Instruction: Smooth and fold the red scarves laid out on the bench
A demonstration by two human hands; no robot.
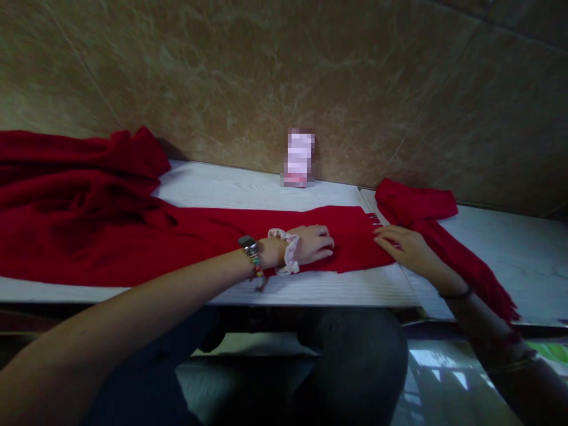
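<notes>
A long red scarf (213,234) lies stretched across the white table (319,287), bunched in a heap at the left and ending in a short fringe near the middle right. My left hand (310,244) rests flat on the scarf near that end, fingers together and stretched out; the wrist wears a watch, beads and a pink scrunchie. My right hand (402,244) lies flat at the fringed edge, fingers extended, touching the cloth. A second red scarf (437,234) runs from the back right down past my right forearm and over the table's front edge.
A small pink blurred object (299,157) stands against the brown marbled wall (310,77) at the back of the table. My dark-trousered knees (350,361) sit under the table's front edge. A shiny floor shows below at right.
</notes>
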